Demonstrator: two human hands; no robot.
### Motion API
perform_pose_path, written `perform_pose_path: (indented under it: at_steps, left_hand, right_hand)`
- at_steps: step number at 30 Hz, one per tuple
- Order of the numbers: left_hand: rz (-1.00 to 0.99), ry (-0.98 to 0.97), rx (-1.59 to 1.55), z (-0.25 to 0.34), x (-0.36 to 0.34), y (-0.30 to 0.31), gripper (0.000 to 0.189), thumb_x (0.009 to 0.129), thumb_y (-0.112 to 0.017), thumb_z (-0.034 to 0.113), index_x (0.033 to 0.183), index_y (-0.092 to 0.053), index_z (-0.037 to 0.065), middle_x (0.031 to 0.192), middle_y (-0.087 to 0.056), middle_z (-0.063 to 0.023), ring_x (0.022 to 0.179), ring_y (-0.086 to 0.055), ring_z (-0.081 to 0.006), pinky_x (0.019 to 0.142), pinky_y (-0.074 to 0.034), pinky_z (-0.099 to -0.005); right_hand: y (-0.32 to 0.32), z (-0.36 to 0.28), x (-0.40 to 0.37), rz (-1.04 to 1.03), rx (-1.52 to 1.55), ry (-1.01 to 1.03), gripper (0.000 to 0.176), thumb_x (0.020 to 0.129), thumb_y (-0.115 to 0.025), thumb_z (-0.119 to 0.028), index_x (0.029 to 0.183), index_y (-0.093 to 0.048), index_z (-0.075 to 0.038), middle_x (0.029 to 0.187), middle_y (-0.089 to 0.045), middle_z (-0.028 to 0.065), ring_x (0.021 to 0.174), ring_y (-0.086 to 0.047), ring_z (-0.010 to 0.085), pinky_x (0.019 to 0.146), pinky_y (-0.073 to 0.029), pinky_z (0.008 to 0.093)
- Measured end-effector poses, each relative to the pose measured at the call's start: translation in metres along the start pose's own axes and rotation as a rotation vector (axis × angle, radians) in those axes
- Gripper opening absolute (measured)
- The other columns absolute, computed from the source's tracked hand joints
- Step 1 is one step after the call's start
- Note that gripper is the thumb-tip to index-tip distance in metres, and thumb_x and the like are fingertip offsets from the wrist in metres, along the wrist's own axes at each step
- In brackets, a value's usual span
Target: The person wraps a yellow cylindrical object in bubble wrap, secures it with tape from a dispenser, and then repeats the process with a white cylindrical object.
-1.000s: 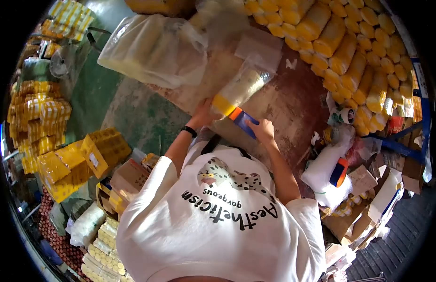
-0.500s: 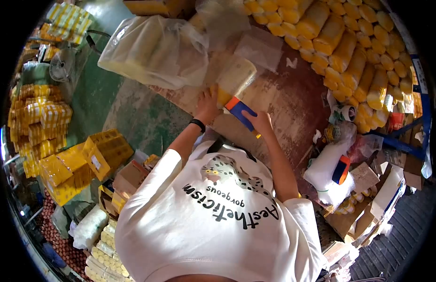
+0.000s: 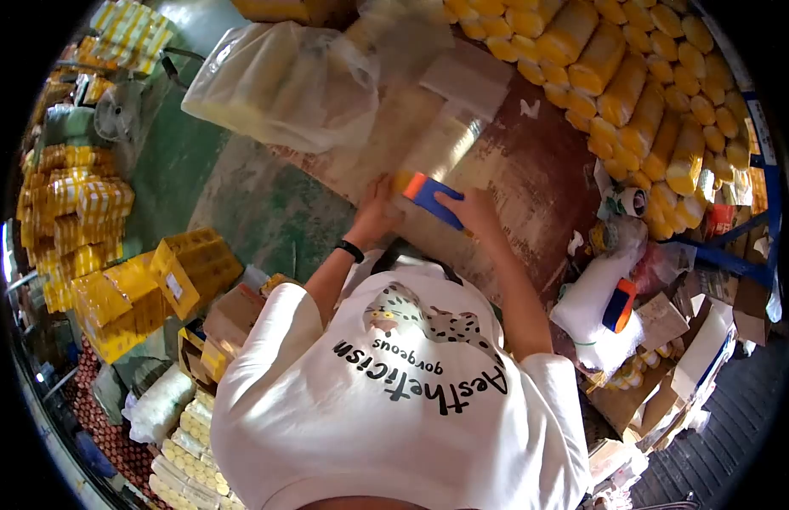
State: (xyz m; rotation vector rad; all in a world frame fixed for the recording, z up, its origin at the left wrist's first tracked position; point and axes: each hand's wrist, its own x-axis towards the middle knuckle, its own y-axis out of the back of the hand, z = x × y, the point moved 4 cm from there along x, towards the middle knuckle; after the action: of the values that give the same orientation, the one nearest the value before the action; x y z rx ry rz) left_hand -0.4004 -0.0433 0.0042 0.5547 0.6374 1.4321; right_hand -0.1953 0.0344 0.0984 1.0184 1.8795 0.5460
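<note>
My right hand point(image 3: 474, 211) is wrapped round a blue and orange tape dispenser point(image 3: 435, 201), held at a slant over the brown work surface point(image 3: 505, 174). Its orange end points toward my left hand point(image 3: 376, 212), which lies close by with fingers stretched forward and slightly blurred. A small amber patch point(image 3: 402, 182) shows between that hand and the dispenser. Just beyond, a shiny clear strip point(image 3: 456, 144) catches the light. A large translucent plastic bag point(image 3: 280, 85) with pale contents lies past my left hand.
Yellow-wrapped packs point(image 3: 628, 93) are piled at the far right. A second blue and orange dispenser point(image 3: 618, 306) rests on a white plastic-wrapped bundle point(image 3: 581, 310) to my right. Yellow-taped boxes point(image 3: 148, 293) stand at left, and an open carton point(image 3: 658, 382) sits at lower right.
My left hand has drawn back toward me, its fingers less spread. The dispenser has shifted slightly and tilts flatter. The shiny clear piece beyond now lies flatter and lower.
</note>
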Motion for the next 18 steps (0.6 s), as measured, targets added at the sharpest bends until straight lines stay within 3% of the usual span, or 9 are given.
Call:
perform_pose_path:
  at_steps: [2,6,8,11,14,16,18]
  left_hand:
    - [0.050,0.060,-0.002,-0.001,-0.002,0.003,0.098,0.062,-0.078,0.036,0.138,-0.028,-0.001,0.136,-0.036,-0.0251,0.126,-0.034,-0.0407,0.105,-0.030,-0.0439]
    - [0.133,0.230,0.078,-0.001,0.007,-0.011,0.101,0.060,-0.079,0.036,0.138,-0.027,-0.001,0.135,-0.037,-0.0247,0.125,-0.036,-0.0406,0.102,-0.035,-0.0443]
    - [0.121,0.263,0.047,-0.003,0.009,-0.017,0.101,0.059,-0.080,0.036,0.138,-0.028,0.000,0.133,-0.039,-0.0244,0.124,-0.038,-0.0399,0.099,-0.038,-0.0444]
    - [0.059,0.277,0.005,-0.001,0.013,-0.010,0.099,0.059,-0.080,0.036,0.136,-0.030,0.000,0.130,-0.043,-0.0238,0.120,-0.043,-0.0386,0.096,-0.041,-0.0439]
    - [0.021,0.255,0.029,0.000,0.018,0.000,0.096,0.060,-0.080,0.036,0.134,-0.031,-0.001,0.127,-0.045,-0.0234,0.116,-0.047,-0.0383,0.095,-0.042,-0.0428]
    - [0.041,0.174,0.033,-0.019,0.021,-0.012,0.097,0.060,-0.080,0.036,0.134,-0.031,-0.001,0.126,-0.046,-0.0238,0.114,-0.049,-0.0390,0.095,-0.042,-0.0421]
    - [-0.049,0.240,0.021,-0.015,0.023,-0.008,0.099,0.059,-0.080,0.037,0.135,-0.030,-0.002,0.127,-0.045,-0.0246,0.114,-0.048,-0.0392,0.095,-0.042,-0.0416]
  right_hand:
    - [0.000,-0.026,0.011,0.088,-0.067,0.077,0.071,0.075,-0.062,-0.062,0.070,-0.065,0.008,0.066,-0.063,0.0228,0.062,-0.064,0.0326,0.061,-0.051,0.0415]
    - [-0.010,-0.029,0.025,0.015,-0.048,0.055,0.069,0.075,-0.062,-0.061,0.072,-0.065,0.008,0.066,-0.063,0.0221,0.062,-0.064,0.0323,0.060,-0.051,0.0404]
    - [-0.016,-0.014,0.016,0.038,-0.019,0.027,0.067,0.075,-0.062,-0.061,0.074,-0.066,0.006,0.065,-0.063,0.0209,0.061,-0.064,0.0300,0.059,-0.050,0.0396]
    - [-0.033,0.026,-0.007,-0.039,0.285,-0.009,0.060,0.076,-0.068,-0.052,0.079,-0.066,0.007,0.061,-0.063,0.0169,0.058,-0.064,0.0217,0.057,-0.050,0.0358]
    - [-0.027,0.067,-0.037,0.068,0.248,-0.074,0.054,0.078,-0.069,-0.047,0.082,-0.067,0.007,0.060,-0.063,0.0148,0.057,-0.063,0.0169,0.054,-0.049,0.0339]
    - [-0.034,0.090,-0.041,0.087,0.200,-0.087,0.054,0.078,-0.069,-0.047,0.081,-0.067,0.007,0.062,-0.063,0.0151,0.058,-0.063,0.0174,0.054,-0.049,0.0342]
    - [-0.041,0.093,-0.046,0.034,0.254,-0.132,0.059,0.076,-0.069,-0.052,0.078,-0.067,0.007,0.064,-0.064,0.0181,0.061,-0.065,0.0221,0.056,-0.050,0.0357]
